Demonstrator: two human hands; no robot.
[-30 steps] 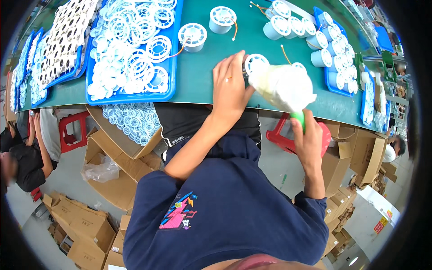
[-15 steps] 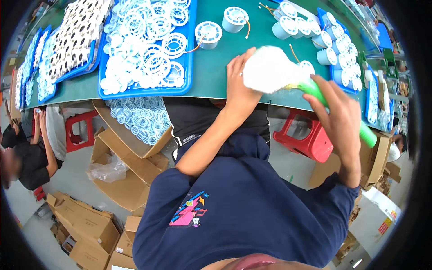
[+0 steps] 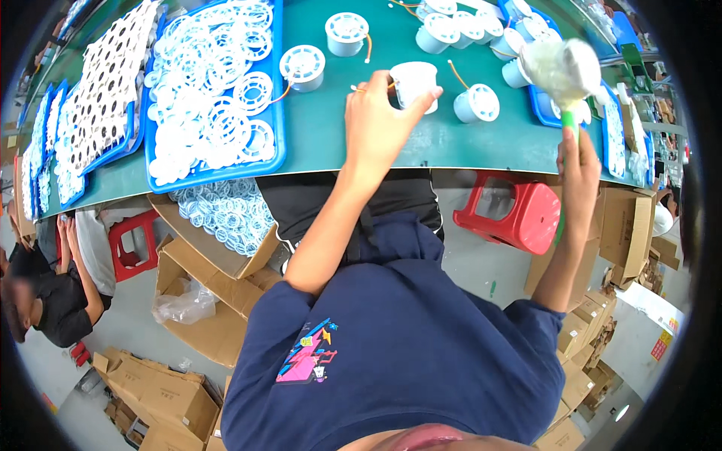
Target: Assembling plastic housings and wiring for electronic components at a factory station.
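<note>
My left hand (image 3: pixel 378 116) is closed round a white cup-shaped housing (image 3: pixel 414 81) on the green table, with a short orange wire beside the fingers. In my right hand (image 3: pixel 577 159), raised at the right, is the green handle of a mallet (image 3: pixel 583 71). Its pale, bulky head is up and apart from the housing, slightly blurred. Just right of the held housing lies a similar wired housing (image 3: pixel 477 104), tilted on its side. Two more wired housings, one at the left (image 3: pixel 302 69) and one farther back (image 3: pixel 347 34), have slotted ring tops.
A blue tray (image 3: pixel 280 143) of white slotted rings and discs stands left of my left hand. Several housings stand at the back right, some in another blue tray (image 3: pixel 543 111). A red stool (image 3: pixel 535 218) and open cardboard boxes (image 3: pixel 197 297) are below the table. Another person (image 3: pixel 68 282) sits at far left.
The mallet has swung up and right, away from my left hand. The housing in that hand now shows. The whole view has shifted slightly.
</note>
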